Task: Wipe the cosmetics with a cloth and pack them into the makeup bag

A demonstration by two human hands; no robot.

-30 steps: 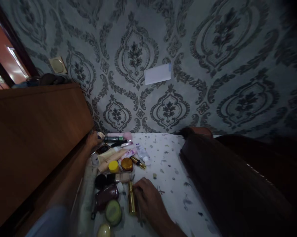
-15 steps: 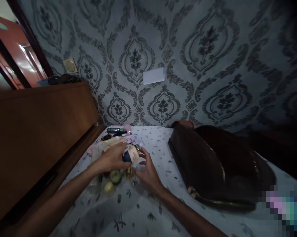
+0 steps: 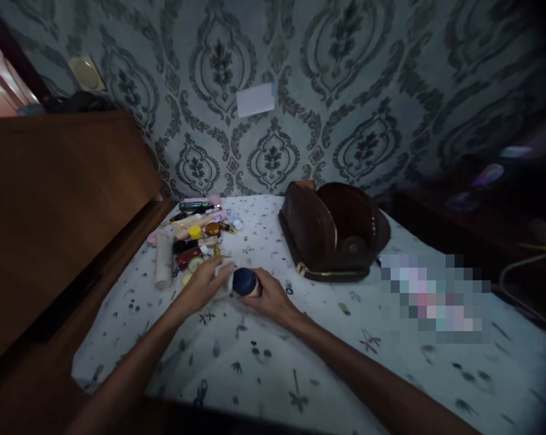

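Note:
My right hand (image 3: 273, 297) is closed around a cream container with a dark blue lid (image 3: 244, 282), which faces up toward me. To its left, my left hand (image 3: 204, 283) has its fingers bent around a pale, whitish thing (image 3: 224, 281), too blurred to name. Beyond my left hand lie loose cosmetics: a white tube (image 3: 164, 260), a dark red box (image 3: 190, 258), a round greenish container (image 3: 195, 264), a yellow-capped item (image 3: 195, 232) and a small gold tube (image 3: 217, 249).
A brown zippered bag (image 3: 311, 229) stands open on the patterned white cloth (image 3: 254, 374), right of the cosmetics. A wooden panel (image 3: 59, 199) borders the left side. A patterned wall (image 3: 273, 157) rises behind. A pixelated patch covers something at right.
The blue-lidded container has passed from my left hand to my right. Both hands have come away from the cosmetics, and the view has tilted down and turned right.

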